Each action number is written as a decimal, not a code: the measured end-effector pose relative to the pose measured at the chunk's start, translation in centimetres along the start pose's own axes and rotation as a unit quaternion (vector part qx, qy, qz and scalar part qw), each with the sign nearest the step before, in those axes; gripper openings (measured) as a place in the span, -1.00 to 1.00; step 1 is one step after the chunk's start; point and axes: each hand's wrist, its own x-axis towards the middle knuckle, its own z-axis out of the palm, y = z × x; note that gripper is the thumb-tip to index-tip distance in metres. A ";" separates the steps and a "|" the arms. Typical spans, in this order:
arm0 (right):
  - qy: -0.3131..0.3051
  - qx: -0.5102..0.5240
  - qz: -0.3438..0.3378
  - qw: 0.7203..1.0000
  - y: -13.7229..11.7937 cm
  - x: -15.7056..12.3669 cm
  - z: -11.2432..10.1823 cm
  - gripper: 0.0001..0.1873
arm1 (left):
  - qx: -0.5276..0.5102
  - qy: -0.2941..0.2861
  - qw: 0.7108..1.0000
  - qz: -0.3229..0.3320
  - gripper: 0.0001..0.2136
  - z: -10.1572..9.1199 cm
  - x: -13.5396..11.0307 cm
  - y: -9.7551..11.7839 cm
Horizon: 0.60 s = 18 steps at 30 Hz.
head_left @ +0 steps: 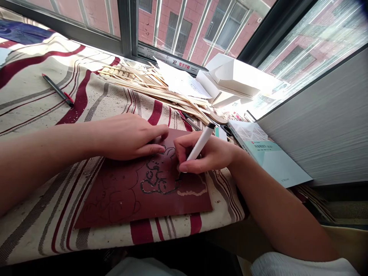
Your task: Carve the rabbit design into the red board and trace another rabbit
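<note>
Right hand [209,155] is clenched around one white marker [201,142], whose long axis tilts from its capped top, up and to the right, down toward the fingers; its tip is hidden there. From the head view, the dark red sheet [184,205] lies under and to the left of this hand, slanted across the table. The right fingers [184,167] sit at the edge of a glittery black outline [152,180], closer to it than the left hand [126,137], which holds nothing and rests its spread fingers on the sheet's upper edge. The sheet also bears a fainter drawn figure and a pale line.

Beyond lie one bundle of thin wooden sticks [155,86], two pens, a black one with red trim [57,90] on the striped cloth [34,218] and another [189,121] by the sticks, one pale green book [267,153], and white cardboard [232,76] against the window frame [126,27].
</note>
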 end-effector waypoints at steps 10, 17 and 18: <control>0.001 -0.011 0.003 1.000 0.0 0.0 -0.1 -0.68 | 0.011 -0.035 0.999 -0.032 -0.59 -0.2 0.3 0.5; -0.009 -0.001 0.013 1.000 0.0 -0.2 -0.1 -0.69 | 0.009 -0.036 0.999 -0.029 -0.60 -0.4 0.1 0.6; -0.010 -0.001 0.011 1.000 0.0 -0.2 0.0 -0.69 | 0.009 -0.034 0.999 -0.028 -0.60 -0.3 0.1 0.6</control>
